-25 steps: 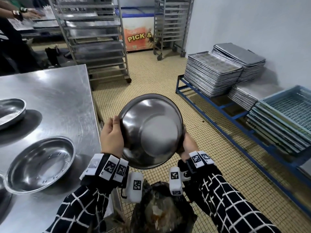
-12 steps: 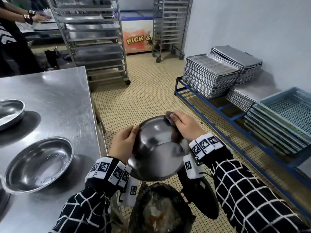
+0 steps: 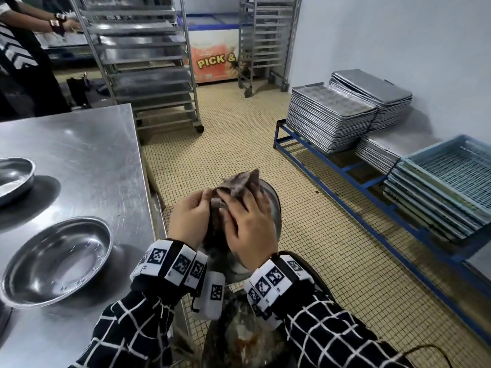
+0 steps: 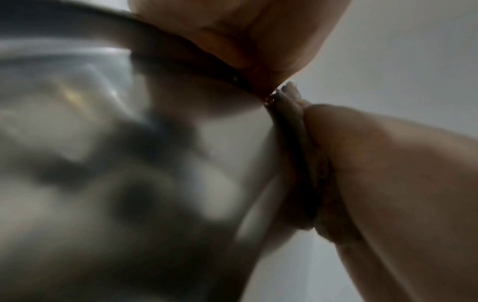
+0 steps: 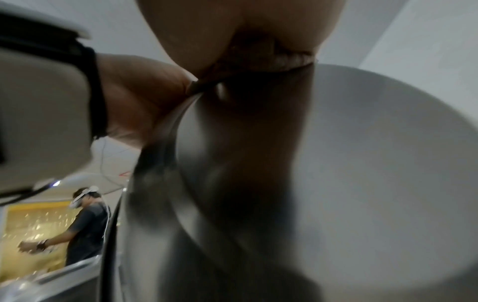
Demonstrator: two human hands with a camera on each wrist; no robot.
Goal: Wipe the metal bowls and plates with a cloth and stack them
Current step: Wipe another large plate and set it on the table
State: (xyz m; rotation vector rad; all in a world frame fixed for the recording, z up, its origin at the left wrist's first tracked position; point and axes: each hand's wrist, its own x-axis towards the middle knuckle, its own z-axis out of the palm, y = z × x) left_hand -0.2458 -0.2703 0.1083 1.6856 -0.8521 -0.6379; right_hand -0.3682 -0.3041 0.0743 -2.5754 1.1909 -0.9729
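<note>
1. At the far left of your table, a shallow metal bowl sits partly cut off by the frame edge.
2. Nearer you on the same table lies a second metal bowl, open side up, well apart from both your hands.
3. Your left hand holds the left rim of the bowl you are wiping, just off the table's edge, over the tiled floor. Its grip is closed: fingers curled on the rim, thumb tip up against the cloth.
4. The left wrist view shows that rim pinched under the thumb, with a fold of cloth beside it; most of that picture is blurred.
5. Your right hand lies flat on the cloth, fingers spread and fairly straight, pressing it against the held bowl; this grip clasps nothing.
6. The right wrist view shows the cloth bunched under the palm against the bowl's surface.
7. To the right, stacked metal trays rest on a blue rack.
</note>
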